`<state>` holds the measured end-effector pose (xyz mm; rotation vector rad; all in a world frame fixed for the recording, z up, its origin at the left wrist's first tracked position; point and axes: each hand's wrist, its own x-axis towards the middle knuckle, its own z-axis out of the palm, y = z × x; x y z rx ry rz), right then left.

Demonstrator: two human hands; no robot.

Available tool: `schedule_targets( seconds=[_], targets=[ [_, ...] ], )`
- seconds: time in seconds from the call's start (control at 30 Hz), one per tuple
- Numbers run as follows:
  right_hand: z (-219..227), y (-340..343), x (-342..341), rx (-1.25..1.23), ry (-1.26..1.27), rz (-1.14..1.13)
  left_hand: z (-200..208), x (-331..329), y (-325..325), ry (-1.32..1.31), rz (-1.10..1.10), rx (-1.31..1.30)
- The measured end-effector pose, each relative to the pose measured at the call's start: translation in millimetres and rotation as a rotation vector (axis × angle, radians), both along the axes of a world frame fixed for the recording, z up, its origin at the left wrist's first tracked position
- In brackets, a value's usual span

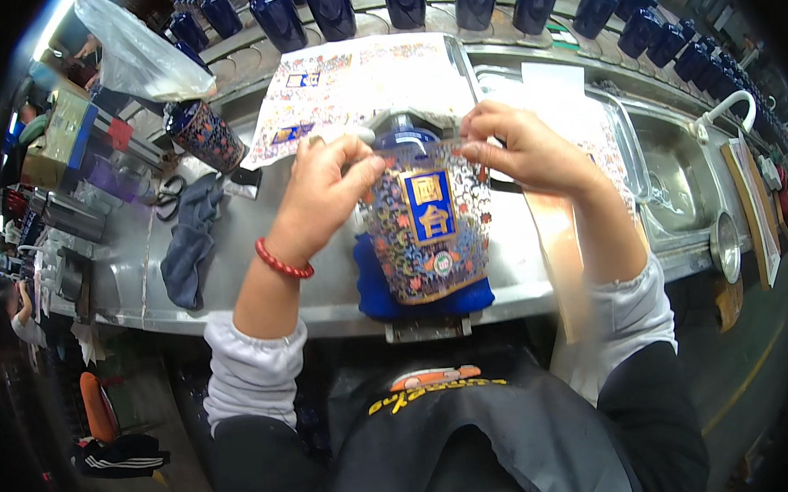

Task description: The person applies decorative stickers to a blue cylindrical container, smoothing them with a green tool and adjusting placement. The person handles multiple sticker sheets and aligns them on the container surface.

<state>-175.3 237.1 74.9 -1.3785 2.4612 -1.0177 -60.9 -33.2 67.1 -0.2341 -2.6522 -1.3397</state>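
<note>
A see-through decal sheet [470,214] with a colourful floral pattern and a blue-and-gold panel hangs between my two hands. My left hand [325,185] pinches its upper left corner between thumb and fingers. At the upper right corner my right hand [533,152] pinches it too. Right behind the sheet is a dark blue bottle [403,137]; its shoulder and neck show above the sheet's top edge, and most of its body is covered. I cannot tell whether sheet and bottle touch. Under them a bright blue pad [375,294] lies at the front edge of the metal worktop [316,291].
Printed decal sheets [361,72] lie beyond my hands. A patterned bottle [207,136], scissors [169,198] and a grey-blue cloth [192,245] are at left. Several plain blue bottles [404,0] line the far conveyor. A sink [674,179] with a faucet [735,103] is at right.
</note>
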Motion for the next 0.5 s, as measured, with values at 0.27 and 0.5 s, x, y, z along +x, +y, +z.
schedule_targets(
  seconds=[0.27,0.5],
  targets=[
    [-14,-9,-10,-0.065,-0.083,-0.01,-15,-10,-2,-0.064,0.051,0.177],
    [-23,-10,1,-0.141,0.106,-0.179,-15,-2,11,0.316,0.348,-0.202]
  ],
)
